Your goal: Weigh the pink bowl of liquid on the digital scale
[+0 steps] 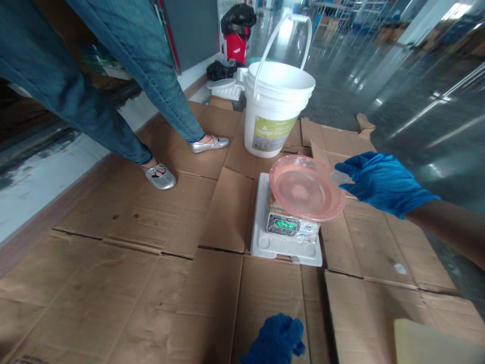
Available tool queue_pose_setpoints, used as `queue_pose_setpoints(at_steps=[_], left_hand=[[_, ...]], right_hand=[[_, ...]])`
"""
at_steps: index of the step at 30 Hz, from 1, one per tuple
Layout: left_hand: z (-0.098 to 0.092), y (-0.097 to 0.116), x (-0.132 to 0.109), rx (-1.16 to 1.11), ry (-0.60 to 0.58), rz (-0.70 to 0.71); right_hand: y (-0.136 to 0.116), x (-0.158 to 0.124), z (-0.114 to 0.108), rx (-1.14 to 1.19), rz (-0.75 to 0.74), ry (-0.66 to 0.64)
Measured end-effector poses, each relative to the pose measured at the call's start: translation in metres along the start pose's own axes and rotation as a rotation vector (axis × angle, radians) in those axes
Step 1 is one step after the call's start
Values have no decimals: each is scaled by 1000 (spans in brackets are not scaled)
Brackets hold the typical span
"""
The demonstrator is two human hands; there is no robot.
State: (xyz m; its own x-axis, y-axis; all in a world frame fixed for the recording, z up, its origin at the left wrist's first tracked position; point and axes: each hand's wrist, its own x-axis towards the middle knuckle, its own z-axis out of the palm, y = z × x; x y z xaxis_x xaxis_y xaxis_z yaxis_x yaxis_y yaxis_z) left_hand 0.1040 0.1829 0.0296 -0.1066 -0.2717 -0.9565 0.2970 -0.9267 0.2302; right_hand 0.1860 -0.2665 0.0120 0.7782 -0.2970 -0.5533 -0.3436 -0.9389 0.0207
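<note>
A translucent pink plate point(305, 187) rests on a small digital scale point(290, 225) whose green display is lit. The scale stands on a white foam tray point(265, 240) laid on cardboard sheets. My right hand point(382, 182), in a blue glove, reaches in from the right. Its fingers are stretched out and apart, with the tips at the plate's right rim. My left hand point(278, 338), also gloved in blue, is low at the bottom edge with its fingers curled in, and nothing shows in it.
A white bucket point(275, 108) with a raised handle stands just behind the scale. Another person in jeans and silver shoes point(161, 174) stands at the left on the cardboard point(132, 283). A pale board corner point(435, 344) shows at the bottom right. Wet grey floor lies beyond.
</note>
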Motion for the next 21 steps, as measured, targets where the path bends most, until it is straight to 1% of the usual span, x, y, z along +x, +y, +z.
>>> queue_pose_setpoints(at_steps=[2, 5, 7, 9, 11, 12, 15, 16, 17, 19, 21], left_hand=[[-1, -2, 0, -31, 0, -3], [-3, 3, -3, -30, -9, 0], [-4, 9, -5, -27, -14, -20], [-5, 11, -6, -5, -18, -3], [-4, 9, -4, 21, -15, 42], [-3, 6, -3, 31, -11, 61], [2, -6, 1, 50, 2, 83], [4, -9, 3, 61, 2, 90], [5, -12, 4, 80, 4, 99], [7, -15, 5, 125, 13, 117], [6, -15, 5, 182, 7, 141]], right_hand=[[-7, -2, -9, -51, 26, -105], [-10, -3, -14, -81, 32, -133], [-9, -3, -11, -57, 27, -100], [-6, -4, -7, 35, 23, -25], [-5, -6, -5, 218, 75, 51], [-5, -8, -6, 365, 136, 69], [-7, -15, -9, 975, 421, 23], [-8, -17, -10, 1149, 499, -3], [-8, -19, -11, 1266, 553, -15], [-8, -22, -12, 1335, 582, -15], [-8, -23, -13, 1307, 584, -16]])
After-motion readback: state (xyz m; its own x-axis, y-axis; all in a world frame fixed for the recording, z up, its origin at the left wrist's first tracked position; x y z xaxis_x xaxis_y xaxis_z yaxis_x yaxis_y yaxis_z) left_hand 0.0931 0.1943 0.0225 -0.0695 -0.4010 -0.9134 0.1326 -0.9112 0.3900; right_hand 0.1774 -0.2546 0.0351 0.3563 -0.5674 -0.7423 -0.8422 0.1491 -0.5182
